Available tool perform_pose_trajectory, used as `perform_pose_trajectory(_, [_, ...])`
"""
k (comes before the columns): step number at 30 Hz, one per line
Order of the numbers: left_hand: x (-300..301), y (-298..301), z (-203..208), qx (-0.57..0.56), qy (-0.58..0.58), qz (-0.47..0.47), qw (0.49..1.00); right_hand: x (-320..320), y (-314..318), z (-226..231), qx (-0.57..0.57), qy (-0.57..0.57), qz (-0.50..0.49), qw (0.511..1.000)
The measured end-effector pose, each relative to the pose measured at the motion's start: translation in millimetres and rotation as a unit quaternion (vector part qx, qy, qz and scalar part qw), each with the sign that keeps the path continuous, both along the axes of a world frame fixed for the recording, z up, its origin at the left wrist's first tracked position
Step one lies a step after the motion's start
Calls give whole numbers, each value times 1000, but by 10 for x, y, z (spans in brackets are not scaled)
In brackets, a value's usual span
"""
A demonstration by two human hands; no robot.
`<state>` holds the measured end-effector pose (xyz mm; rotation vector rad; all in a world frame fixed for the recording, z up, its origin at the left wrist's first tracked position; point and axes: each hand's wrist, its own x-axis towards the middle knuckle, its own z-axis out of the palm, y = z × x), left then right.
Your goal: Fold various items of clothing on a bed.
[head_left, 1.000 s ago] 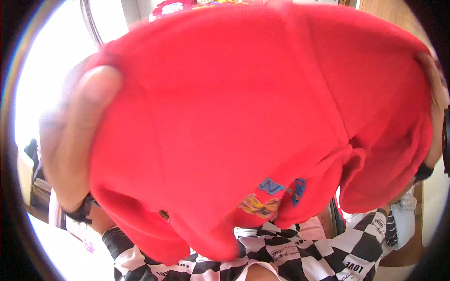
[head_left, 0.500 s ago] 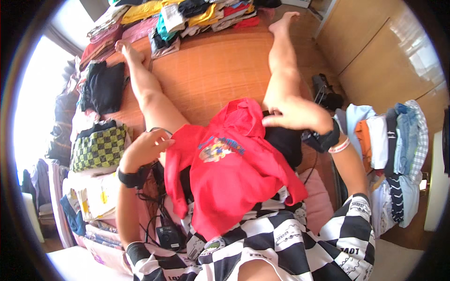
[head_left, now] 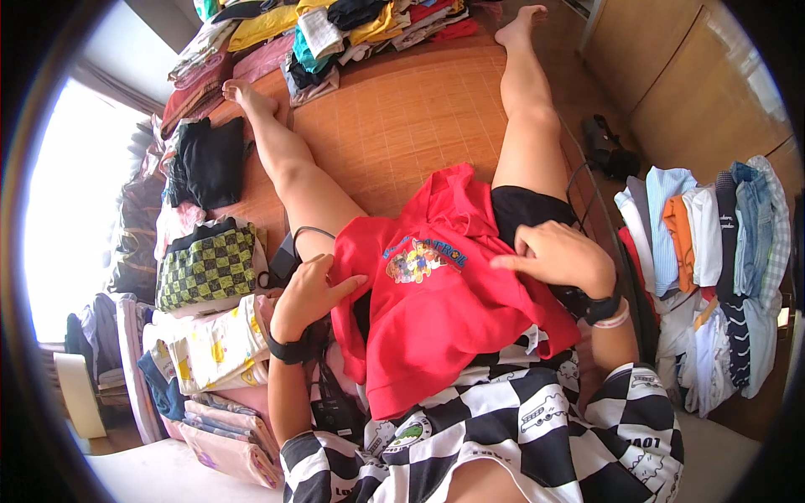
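One green-checked bundle (head_left: pixel 207 268) sits left of your left hand (head_left: pixel 306 298), its grip wide, thumb over one red hoodie (head_left: pixel 436 335) lying between it and your right hand (head_left: pixel 570 258), now lower along the garment than half a second ago, fingers partly hidden, its hold impossible to tell.

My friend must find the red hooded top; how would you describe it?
Look toward the near end of the orange mat. There, between the left hand and right hand, lies the red hooded top. Unlike the checkered shirt and black shorts beside it, it is bright red with a cartoon print.
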<state>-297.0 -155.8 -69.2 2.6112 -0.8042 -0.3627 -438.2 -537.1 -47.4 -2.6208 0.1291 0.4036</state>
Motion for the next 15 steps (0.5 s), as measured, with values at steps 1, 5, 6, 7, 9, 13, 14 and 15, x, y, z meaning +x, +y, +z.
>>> perform_pose_trajectory(1, [11,11,23,1,-3,-3,1000,-69,-37,17,-18,34,31,999])
perform_pose_trajectory(5, [121,256,115,-106,104,79,986,-141,-105,76,79,100,137,982])
perform_pose_trajectory(6, [71,147,348,-147,180,149,961,-151,-178,19,78,99,131,983])
perform_pose_trajectory(7, [3,64,593,-185,253,220,924,-146,-250,-39,112,66,134,982])
perform_pose_trajectory(9, [26,193,647,-326,201,154,911,-78,-289,138,163,56,100,980])
perform_pose_trajectory(13, [32,369,988,-448,137,197,861,12,-699,100,239,-232,20,943])
perform_pose_trajectory(14, [46,478,1038,-461,151,196,852,17,-749,170,312,-242,-14,919])
perform_pose_trajectory(15, [-3,504,1087,-462,149,199,852,23,-789,262,382,-250,-46,889])
